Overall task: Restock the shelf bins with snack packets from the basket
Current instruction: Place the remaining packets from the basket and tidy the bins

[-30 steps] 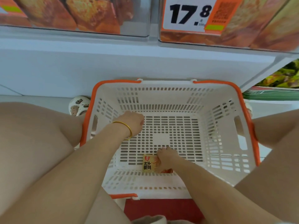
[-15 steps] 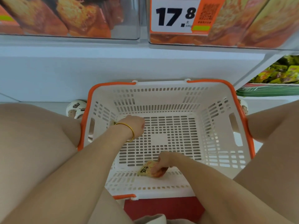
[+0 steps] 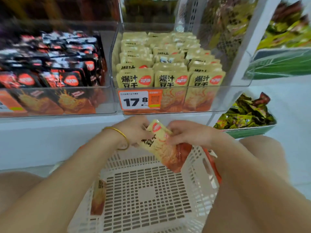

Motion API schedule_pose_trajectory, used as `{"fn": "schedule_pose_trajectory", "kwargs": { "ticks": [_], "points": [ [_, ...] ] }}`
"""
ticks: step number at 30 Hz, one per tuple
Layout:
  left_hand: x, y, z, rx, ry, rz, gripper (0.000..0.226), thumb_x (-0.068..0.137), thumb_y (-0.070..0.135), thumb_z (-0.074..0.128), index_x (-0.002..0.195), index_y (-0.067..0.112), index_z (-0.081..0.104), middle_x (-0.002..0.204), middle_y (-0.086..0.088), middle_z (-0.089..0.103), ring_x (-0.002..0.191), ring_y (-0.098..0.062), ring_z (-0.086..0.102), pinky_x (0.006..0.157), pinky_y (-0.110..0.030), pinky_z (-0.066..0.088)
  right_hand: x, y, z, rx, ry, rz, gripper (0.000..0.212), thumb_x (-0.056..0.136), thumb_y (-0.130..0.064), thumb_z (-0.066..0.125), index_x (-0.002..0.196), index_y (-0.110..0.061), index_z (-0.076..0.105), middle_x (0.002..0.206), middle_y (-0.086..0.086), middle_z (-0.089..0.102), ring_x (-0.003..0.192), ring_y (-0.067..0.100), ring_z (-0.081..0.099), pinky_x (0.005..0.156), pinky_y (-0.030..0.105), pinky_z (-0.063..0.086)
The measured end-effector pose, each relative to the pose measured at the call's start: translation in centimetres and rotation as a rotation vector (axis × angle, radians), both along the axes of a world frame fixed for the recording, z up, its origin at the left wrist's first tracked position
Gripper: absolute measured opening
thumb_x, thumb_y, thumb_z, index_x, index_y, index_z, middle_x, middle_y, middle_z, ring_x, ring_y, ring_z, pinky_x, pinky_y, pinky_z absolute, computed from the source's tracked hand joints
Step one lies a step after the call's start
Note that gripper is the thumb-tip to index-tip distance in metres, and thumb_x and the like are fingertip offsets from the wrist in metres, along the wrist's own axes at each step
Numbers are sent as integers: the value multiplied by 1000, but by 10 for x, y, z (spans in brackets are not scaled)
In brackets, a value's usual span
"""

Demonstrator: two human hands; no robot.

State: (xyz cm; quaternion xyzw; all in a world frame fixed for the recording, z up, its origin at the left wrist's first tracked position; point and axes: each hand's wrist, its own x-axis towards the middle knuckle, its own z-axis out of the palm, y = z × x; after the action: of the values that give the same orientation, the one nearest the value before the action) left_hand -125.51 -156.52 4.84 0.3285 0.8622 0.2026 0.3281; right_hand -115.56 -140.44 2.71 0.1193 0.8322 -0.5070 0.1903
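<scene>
Yellow snack packet (image 3: 161, 145) gripped by curled fingers of left hand (image 3: 134, 130) and right hand (image 3: 188, 133), above white basket (image 3: 196, 167), just below clear bin (image 3: 235, 98), second packet (image 3: 98, 197) leaning on basket's left wall, green packets (image 3: 247, 115) at right

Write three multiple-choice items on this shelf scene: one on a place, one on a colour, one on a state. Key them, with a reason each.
1. Where is the yellow packet?
A. Inside a shelf bin
B. Above the basket
C. On the floor

2. What colour are the packets in the left bin?
A. Black
B. Blue
C. White

3. How many hands grip the yellow packet?
A. None
B. One
C. Both

Key:
1 B: it is held over the basket's far edge.
2 A: their wrappers are black with red logos.
3 C: the left hand and the right hand each curl round it.
</scene>
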Motion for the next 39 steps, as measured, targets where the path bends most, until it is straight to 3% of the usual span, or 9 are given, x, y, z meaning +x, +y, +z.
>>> {"fn": "schedule_pose_trajectory", "kwargs": {
  "ticks": [3,6,11,15,20,32,34,36,39],
  "points": [
    [13,31,60,157,244,-92,24,91,23,59,95,0,61,88,-17,54,75,-27,53,64,-33,43,23,20,36,-175,284,-209,20,85,3,63,104,-3,58,88,4,67,83,17,63,74,32,51],
    [23,59,104,422,445,-61,12,86,16,64,96,8,67,92,-5,60,88,-21,57,77,-30,44,32,33,59,-245,625,-435,23,86,7,59,104,-5,54,74,-12,67,75,13,64,69,35,55],
    [34,97,142,804,616,-67,13,83,10,64,91,20,69,76,22,51,69,7,49,67,-4,34,20,60,89,-87,1035,-630,24,78,-9,64,94,-23,52,91,3,65,90,20,64,81,47,55],
    [32,114,129,820,690,-23,16,88,11,59,101,16,68,89,13,56,82,-1,48,72,-10,34,12,78,85,123,1004,-644,21,78,-16,64,93,-23,53,96,8,65,92,24,63,80,54,51],
    [29,118,118,842,693,5,16,90,12,56,102,16,67,92,10,57,88,-3,48,74,-14,39,10,89,81,425,975,-621,22,76,-16,71,92,-20,56,96,8,57,89,26,56,80,46,49],
    [32,119,95,869,737,-54,17,87,9,58,99,14,69,86,16,53,83,6,42,73,0,31,18,90,55,322,1007,-624,30,78,-15,72,104,-18,58,99,9,58,88,23,57,81,44,49],
    [31,122,97,845,738,-20,18,89,11,56,102,15,68,90,11,55,73,-1,44,71,-9,36,16,83,61,246,1122,-624,41,85,-20,66,121,-25,48,107,3,58,95,18,58,83,36,50],
    [27,124,98,813,758,-14,18,92,16,53,103,15,67,93,7,57,73,-4,47,74,-25,40,13,80,65,374,1226,-626,44,93,-25,55,133,-28,40,106,0,56,95,15,55,80,30,48],
    [21,127,89,720,911,-41,27,96,29,46,97,14,69,93,-2,57,94,-22,49,85,-39,39,7,82,64,693,1151,-699,24,95,-26,48,115,-20,59,97,-4,55,87,11,50,69,32,44]
  ]
}}
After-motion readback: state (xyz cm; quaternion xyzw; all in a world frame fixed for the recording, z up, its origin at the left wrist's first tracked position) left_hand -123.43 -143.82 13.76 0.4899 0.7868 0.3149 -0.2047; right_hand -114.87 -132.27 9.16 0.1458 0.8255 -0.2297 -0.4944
